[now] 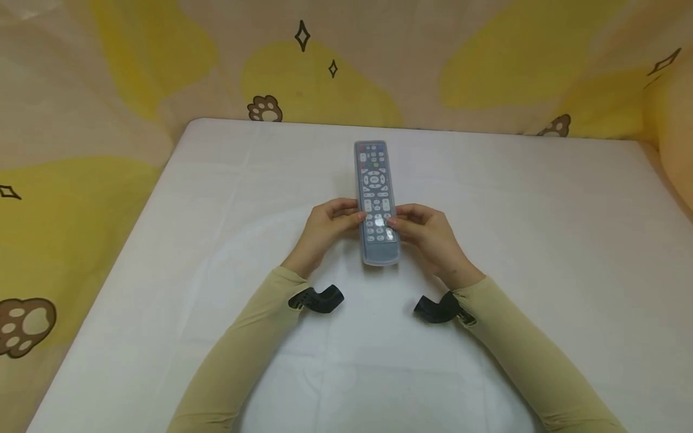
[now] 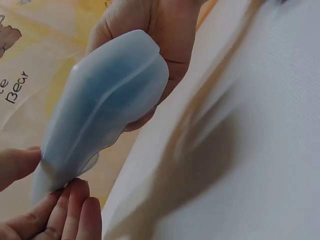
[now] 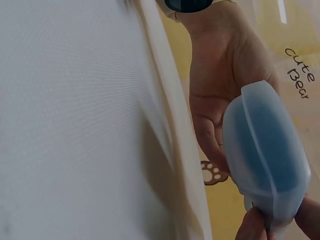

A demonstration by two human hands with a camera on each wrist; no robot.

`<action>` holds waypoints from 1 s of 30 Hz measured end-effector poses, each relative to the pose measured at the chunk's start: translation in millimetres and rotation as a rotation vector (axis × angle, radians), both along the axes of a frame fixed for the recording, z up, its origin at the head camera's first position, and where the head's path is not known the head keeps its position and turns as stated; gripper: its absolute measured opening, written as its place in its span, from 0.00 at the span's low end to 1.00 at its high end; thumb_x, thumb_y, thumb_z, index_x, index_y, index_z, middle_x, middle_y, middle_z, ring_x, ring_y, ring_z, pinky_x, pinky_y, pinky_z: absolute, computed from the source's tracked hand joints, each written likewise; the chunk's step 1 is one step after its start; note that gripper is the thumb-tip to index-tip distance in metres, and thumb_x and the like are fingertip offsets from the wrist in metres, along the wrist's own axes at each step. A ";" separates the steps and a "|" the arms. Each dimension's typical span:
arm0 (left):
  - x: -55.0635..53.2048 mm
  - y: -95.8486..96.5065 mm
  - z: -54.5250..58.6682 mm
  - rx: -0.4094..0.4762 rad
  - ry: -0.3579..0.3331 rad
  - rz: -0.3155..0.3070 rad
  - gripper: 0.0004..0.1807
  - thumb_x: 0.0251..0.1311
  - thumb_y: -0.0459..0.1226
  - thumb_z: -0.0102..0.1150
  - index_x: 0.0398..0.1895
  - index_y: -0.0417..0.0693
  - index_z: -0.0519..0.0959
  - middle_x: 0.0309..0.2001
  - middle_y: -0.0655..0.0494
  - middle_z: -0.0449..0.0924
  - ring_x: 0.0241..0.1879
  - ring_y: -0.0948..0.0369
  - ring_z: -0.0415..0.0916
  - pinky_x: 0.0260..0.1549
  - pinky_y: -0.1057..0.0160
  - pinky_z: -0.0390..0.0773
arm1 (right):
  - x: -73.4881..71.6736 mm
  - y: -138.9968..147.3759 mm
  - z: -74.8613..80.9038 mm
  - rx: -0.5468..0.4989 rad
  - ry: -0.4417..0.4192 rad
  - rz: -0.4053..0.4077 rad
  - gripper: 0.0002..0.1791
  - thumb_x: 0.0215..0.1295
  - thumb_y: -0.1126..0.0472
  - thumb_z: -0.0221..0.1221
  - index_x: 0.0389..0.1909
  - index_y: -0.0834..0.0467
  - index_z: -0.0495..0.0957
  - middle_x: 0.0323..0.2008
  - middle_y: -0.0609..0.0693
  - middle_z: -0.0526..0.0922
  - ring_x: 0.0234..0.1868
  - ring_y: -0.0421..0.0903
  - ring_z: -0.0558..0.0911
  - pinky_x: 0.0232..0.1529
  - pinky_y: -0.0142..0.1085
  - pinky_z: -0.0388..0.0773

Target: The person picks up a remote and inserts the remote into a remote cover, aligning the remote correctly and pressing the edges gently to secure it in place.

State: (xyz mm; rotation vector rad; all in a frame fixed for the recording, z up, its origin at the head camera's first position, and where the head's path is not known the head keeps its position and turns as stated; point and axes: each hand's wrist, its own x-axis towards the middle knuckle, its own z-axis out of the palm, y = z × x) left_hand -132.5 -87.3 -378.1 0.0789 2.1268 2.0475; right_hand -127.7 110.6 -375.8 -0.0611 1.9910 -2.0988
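A grey remote control (image 1: pixel 375 198) in a translucent sleeve is held upright-lengthwise between both hands, its buttons facing the head camera. My left hand (image 1: pixel 328 227) pinches its left edge, thumb on the front and fingers behind. On the opposite edge my right hand (image 1: pixel 430 237) grips it the same way at about the same height. Both wrist views show the remote control (image 2: pixel 105 100) from its lower end, raised over the table with a shadow below. The sleeve's seam runs along the remote control (image 3: pixel 267 145) in the right wrist view.
A white cloth covers the table (image 1: pixel 260 373). Behind it hangs a yellow and beige curtain (image 1: pixel 422 66) printed with paws and stars. Black curved mounts (image 1: pixel 323 299) stick out from both sleeve cuffs.
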 end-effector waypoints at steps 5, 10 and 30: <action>-1.9 0.9 -4.1 -0.028 -0.018 0.014 0.21 0.58 0.34 0.61 0.54 0.35 0.75 0.46 0.43 0.80 0.44 0.57 0.77 0.47 0.62 0.76 | -2.4 -0.4 -4.5 0.033 -0.020 -0.001 0.19 0.63 0.70 0.58 0.53 0.75 0.70 0.35 0.47 0.81 0.37 0.39 0.81 0.42 0.31 0.79; -2.8 0.9 -5.1 -0.049 -0.029 0.020 0.22 0.59 0.34 0.61 0.55 0.35 0.74 0.47 0.43 0.79 0.46 0.56 0.77 0.48 0.62 0.76 | -3.7 -1.1 -8.2 0.060 -0.021 0.002 0.19 0.63 0.68 0.59 0.52 0.74 0.71 0.36 0.47 0.81 0.38 0.39 0.81 0.43 0.31 0.79; -9.9 4.5 -18.0 -0.279 0.001 -0.029 0.21 0.60 0.36 0.62 0.55 0.37 0.75 0.47 0.45 0.81 0.47 0.56 0.79 0.50 0.62 0.75 | -6.3 5.6 -11.5 0.190 -0.102 0.072 0.18 0.59 0.69 0.62 0.47 0.76 0.72 0.39 0.60 0.82 0.35 0.43 0.83 0.41 0.36 0.81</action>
